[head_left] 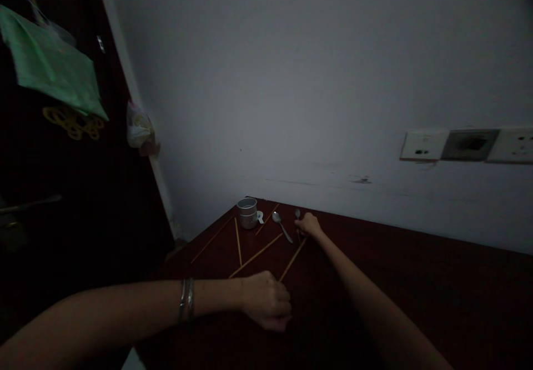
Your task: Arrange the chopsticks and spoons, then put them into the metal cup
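Observation:
My right hand (308,224) is closed with its fingertips on a small spoon (297,213), whose bowl points toward the wall. Left of it a larger metal spoon (283,230) lies slanted on the dark red table. My left hand (268,301) is curled into a fist low over the near part of the table; what it holds, if anything, is hidden. A chopstick (292,260) runs between the two hands, its near end by my left knuckles. Beyond the fist lies another chopstick (256,255), with several more spread toward the table's left edge.
A metal cup (247,214) with a pale tab-like handle (260,217) stands near the table's far corner. The wall (291,81) rises behind the table (416,281). On the left is a dark door (83,203) with a green cloth (56,64) hanging from it.

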Tool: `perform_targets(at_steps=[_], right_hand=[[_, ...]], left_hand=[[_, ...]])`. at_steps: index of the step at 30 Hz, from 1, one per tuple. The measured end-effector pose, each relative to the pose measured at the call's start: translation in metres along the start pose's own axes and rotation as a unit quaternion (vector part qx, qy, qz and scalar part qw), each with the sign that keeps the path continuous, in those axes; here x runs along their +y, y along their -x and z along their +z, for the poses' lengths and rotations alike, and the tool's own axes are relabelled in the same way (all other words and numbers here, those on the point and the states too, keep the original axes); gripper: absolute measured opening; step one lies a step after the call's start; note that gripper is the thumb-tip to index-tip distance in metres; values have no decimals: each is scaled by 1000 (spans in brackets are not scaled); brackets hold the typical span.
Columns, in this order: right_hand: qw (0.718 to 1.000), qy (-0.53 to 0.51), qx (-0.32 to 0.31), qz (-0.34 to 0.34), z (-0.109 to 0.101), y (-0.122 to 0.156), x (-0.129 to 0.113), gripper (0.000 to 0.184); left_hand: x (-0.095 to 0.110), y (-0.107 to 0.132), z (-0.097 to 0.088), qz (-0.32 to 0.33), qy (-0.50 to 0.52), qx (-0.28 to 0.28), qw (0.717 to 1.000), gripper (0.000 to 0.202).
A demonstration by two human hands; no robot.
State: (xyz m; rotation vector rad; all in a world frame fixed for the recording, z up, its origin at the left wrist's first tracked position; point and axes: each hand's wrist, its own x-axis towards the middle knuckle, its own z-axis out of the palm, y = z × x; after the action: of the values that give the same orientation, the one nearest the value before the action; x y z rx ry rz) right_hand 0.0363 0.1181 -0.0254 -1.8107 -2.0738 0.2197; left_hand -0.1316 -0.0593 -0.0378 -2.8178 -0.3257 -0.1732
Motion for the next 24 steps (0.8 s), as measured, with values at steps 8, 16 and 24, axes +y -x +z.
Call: perform_targets(at_steps=[8, 16, 24], right_hand=[[973, 44, -30, -226, -23, 41, -41, 20], [911, 151, -67, -377, -3, 71, -68, 19], [876, 165, -56, -449, 5, 83, -73, 19]], left_hand=[[9, -6, 7, -2, 4, -46, 999, 17], [9, -8, 12, -2, 8, -64, 998, 19], [9, -8, 13, 30, 2, -54, 998, 20]])
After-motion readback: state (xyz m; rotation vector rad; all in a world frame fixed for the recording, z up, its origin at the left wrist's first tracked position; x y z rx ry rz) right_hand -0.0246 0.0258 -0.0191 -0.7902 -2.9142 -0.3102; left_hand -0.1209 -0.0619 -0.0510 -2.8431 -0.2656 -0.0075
